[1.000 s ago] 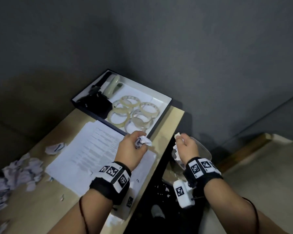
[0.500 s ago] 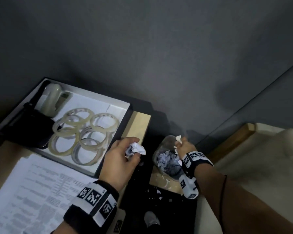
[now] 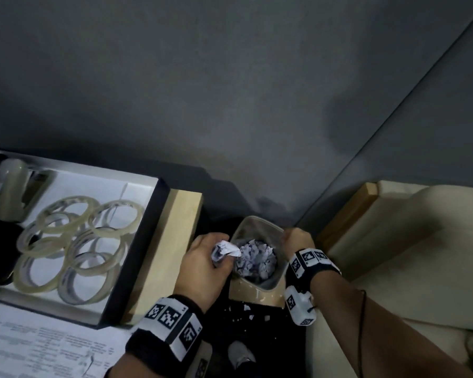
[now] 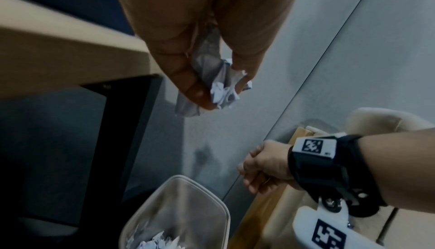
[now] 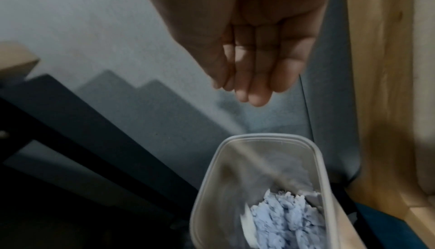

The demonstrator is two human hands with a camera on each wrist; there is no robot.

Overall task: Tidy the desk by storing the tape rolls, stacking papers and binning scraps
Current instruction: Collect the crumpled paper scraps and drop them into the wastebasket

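Left hand [image 3: 202, 264] off the bench's right edge, fingers [image 4: 188, 85] pinched a paper wad [image 3: 225, 251] over the bin [image 3: 271, 233], right hand [image 3: 296, 238] slack, empty, beside its rim

Setting: a small home office or study corner, probably within a living room. Evidence follows.

A light wooden desk [image 3: 185, 214] on a black frame stands against a plain grey wall [image 3: 230, 91]. On the desk, a shallow black box [image 3: 148, 241] holds clear tape rolls [image 3: 66, 241] and a dispenser [image 3: 8, 186]. Printed papers [image 3: 38, 347] lie at the near left edge. A clear plastic bin [image 3: 257, 227] with paper scraps [image 3: 254, 257] stands on the floor right of the desk. At far right sits cream upholstered furniture [image 3: 407, 236] with wooden trim, possibly a sofa; the view is too dim to confirm.
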